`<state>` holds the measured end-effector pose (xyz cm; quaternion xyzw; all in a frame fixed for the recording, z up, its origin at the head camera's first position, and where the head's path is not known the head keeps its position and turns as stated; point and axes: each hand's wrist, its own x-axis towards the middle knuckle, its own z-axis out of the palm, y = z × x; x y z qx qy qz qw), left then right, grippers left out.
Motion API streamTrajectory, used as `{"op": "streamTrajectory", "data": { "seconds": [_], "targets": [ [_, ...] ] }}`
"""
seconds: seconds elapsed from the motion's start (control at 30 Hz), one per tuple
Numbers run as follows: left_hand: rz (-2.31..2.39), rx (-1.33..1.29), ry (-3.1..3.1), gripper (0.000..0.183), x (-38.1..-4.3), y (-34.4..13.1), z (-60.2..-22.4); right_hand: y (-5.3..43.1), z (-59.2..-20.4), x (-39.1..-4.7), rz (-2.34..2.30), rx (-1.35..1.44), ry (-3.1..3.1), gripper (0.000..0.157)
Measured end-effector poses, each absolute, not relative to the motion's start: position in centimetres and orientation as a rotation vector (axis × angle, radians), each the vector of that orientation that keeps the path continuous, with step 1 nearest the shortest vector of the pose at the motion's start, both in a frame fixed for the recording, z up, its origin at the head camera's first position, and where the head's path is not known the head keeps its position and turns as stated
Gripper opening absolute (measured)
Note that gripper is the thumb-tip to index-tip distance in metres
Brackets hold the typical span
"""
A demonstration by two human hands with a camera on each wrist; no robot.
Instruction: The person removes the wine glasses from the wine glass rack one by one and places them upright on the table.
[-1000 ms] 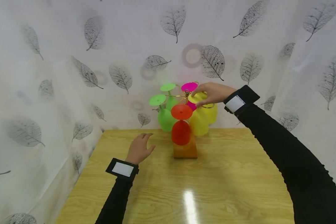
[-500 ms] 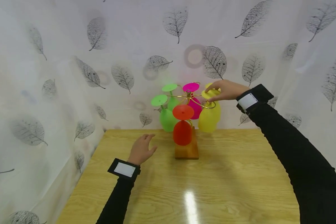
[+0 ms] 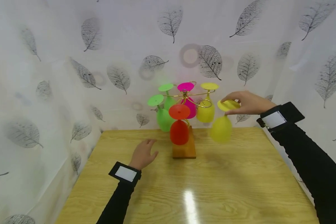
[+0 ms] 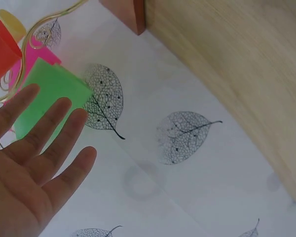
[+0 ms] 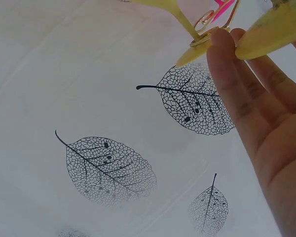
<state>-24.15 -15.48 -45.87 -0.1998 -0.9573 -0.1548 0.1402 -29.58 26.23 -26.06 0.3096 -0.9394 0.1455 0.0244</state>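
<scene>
My right hand (image 3: pixel 249 102) pinches a yellow wine goblet (image 3: pixel 221 129) by its round foot, and the goblet hangs upside down to the right of the rack. In the right wrist view, fingertips press the yellow foot's edge. The gold wire rack (image 3: pixel 204 104) stands on a wooden base (image 3: pixel 184 151). Upside down on it hang a second yellow goblet (image 3: pixel 205 111), a pink goblet (image 3: pixel 191 109), a red goblet (image 3: pixel 179 133) and two green goblets (image 3: pixel 164 119). My left hand (image 3: pixel 142 155) hovers left of the base, holding nothing; its fingers are spread in the left wrist view.
The rack stands towards the back of a pale wooden table (image 3: pixel 212 186), near a white leaf-print sheet (image 3: pixel 114 37) that runs along the back and the left side. A glare streak (image 3: pixel 189 205) lies on the tabletop.
My right hand has drawn the yellow goblet off the rack's wire to the right and lowered it slightly. The second yellow goblet now shows fully on the rack. My left hand has barely moved.
</scene>
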Motion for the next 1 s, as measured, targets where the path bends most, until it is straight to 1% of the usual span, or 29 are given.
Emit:
{"op": "streamTrajectory", "data": {
  "seconds": [0.2,0.43,0.67,1.0],
  "targets": [
    [-0.440,-0.649,-2.666,0.043,-23.4,-14.8,-45.2,26.0,-28.3,-27.0,0.431,1.099,-2.796,0.047],
    [-0.417,-0.805,-2.421,0.045,-21.9,-12.3,-41.2,23.2,-30.9,-24.5,0.526,1.328,-2.663,0.050],
    [-0.377,-1.023,-2.327,0.043,-21.2,-9.6,-38.2,19.8,-32.3,-24.0,0.627,1.414,-2.655,0.058],
    [-0.191,-1.296,-2.164,0.052,-21.3,-7.7,-36.3,15.1,-33.3,-24.2,0.706,1.522,-2.604,0.071]
  ]
}}
